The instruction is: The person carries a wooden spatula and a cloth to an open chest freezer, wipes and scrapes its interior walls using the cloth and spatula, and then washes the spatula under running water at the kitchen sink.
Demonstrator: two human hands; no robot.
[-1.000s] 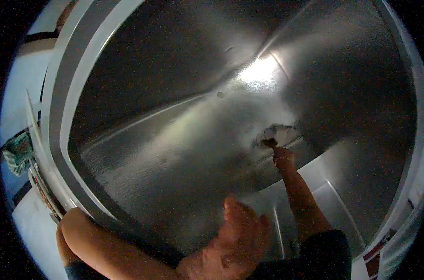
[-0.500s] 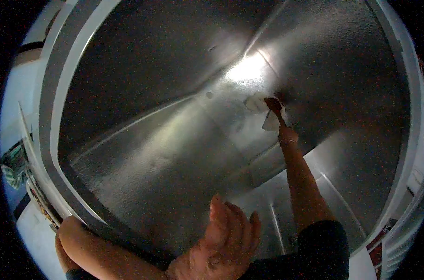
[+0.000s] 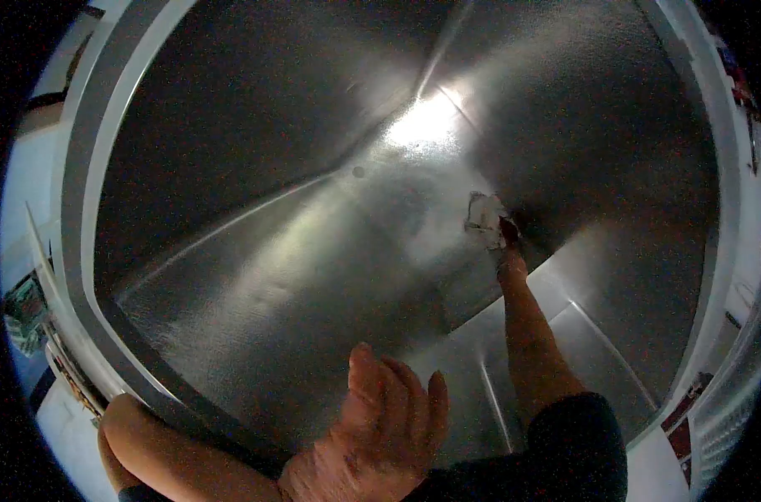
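Note:
My right hand [image 3: 508,243] reaches deep into a metal-lined box that looks like a chest freezer [image 3: 255,293]. Its fingers are closed on a pale, crumpled cloth [image 3: 482,215], which lies against the shiny lining; part of the cloth is hidden in dark shadow. My left hand [image 3: 380,422] is in the foreground over the near side of the opening, palm facing inward, with its fingers loosely bent and apart. Nothing shows in it, and it does not visibly touch the lining.
A pale rim [image 3: 86,209] runs around the opening, with a grey band along it. A raised step [image 3: 498,335] juts up inside at the lower right. Bright light [image 3: 426,125] reflects off the lining. Blurred household things stand outside at the left.
My right hand has drawn the cloth down and nearer across the lining, and the cloth is more bunched. My left hand appears slightly further left, and the whole view has shifted a little.

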